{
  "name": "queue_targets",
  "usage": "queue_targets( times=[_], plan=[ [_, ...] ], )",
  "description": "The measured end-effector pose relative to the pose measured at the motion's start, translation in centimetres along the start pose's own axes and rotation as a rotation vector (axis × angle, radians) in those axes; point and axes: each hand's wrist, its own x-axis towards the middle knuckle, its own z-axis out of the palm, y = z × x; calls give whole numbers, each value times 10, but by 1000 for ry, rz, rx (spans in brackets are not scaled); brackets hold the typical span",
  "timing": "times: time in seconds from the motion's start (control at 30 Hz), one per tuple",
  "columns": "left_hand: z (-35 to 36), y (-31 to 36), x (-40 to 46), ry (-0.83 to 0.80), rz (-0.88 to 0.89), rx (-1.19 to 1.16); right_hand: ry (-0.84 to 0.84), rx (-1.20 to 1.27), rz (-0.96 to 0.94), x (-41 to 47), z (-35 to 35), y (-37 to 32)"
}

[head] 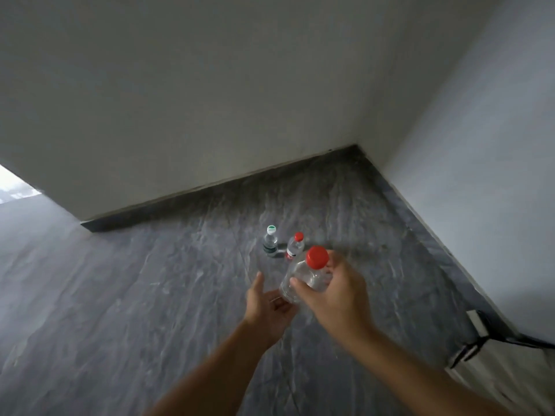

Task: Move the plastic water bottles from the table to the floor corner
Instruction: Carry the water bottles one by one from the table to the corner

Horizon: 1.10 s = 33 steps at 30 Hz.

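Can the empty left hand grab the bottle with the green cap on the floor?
Probably yes. The left hand is open under the held bottle, and bare floor lies between it and the green-capped bottle. The person would likely have to bend lower.

Only one view was given, from a wide-angle camera worn on the person's head. It looked forward and steeply down over both forearms toward the floor [150, 295] where two walls met in a corner [356, 145]. The hands sat close below the lens; the corner lay farther off. Straight edges seemed bowed, probably by the lens.
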Motion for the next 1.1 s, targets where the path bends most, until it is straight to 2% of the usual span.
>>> queue_targets(
  times=[0.23, 0.5, 0.7, 1.1],
  plan=[
    [-65, 5, 187, 4, 10, -31, 48, -15, -7, 47, 145, 121],
    [-115, 8, 322, -33, -12, -23, 142, -68, -3, 92, 263, 229],
    [-129, 12, 367, -71, -45, -74, 109, -91, 27, 109, 299, 266],
    [-116, 28, 390, -117, -58, -48, 113, -69, 15, 135, 320, 276]
  ],
)
